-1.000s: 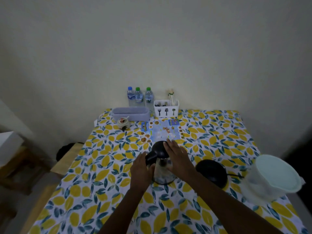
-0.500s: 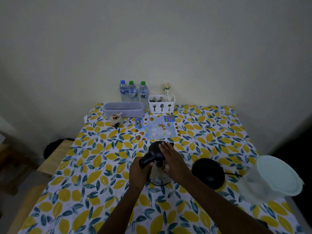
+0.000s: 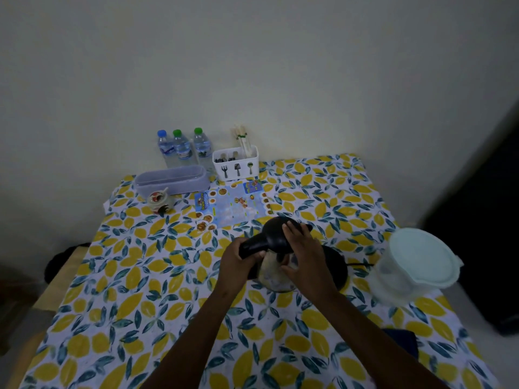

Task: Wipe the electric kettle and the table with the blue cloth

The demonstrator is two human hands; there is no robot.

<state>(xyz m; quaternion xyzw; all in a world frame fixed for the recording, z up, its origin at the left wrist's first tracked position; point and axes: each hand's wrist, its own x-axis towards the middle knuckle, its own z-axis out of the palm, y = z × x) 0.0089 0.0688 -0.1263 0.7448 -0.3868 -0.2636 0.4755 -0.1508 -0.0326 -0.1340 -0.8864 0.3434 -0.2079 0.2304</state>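
Three water bottles (image 3: 183,148) were counted on the surface (image 3: 140,304). One electric kettle (image 3: 276,254), one kettle base (image 3: 337,265), one cutlery caddy (image 3: 236,165), one lavender tray (image 3: 172,179), one lidded tub (image 3: 415,265), one leaflet (image 3: 233,206) and two hands were recorded.

Kettle (image 3: 276,248) mid-table (image 3: 140,304), base (image 3: 338,265) behind-right, lidded tub (image 3: 418,262) farther right, bottles (image 3: 182,148) at far edge.
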